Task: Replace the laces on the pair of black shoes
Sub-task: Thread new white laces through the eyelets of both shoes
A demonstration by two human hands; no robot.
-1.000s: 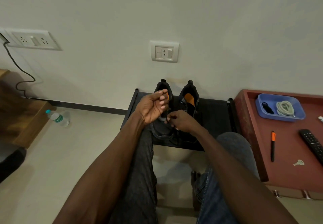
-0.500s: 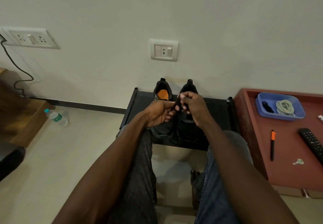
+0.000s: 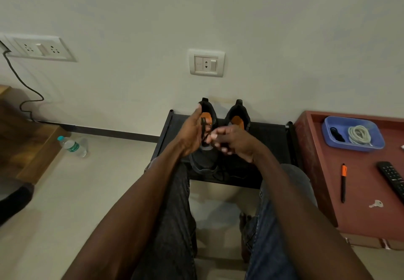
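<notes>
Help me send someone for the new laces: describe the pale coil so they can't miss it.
On the red-brown side table, at its far end, sits a blue tray. The pale coiled lace lies inside, beside a small black bundle; it is the only light item there.

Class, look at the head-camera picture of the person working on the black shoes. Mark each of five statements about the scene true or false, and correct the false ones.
1. Both shoes stand on a black rack against the wall. True.
2. The left hand and the right hand hold a black lace between them. True.
3. The blue tray holds only a pale coiled lace. False: a dark item lies in it too.
4. The orange-capped pen lies in the tray. False: it lies on the red table.
5. A water bottle lies on the floor. True.
</notes>
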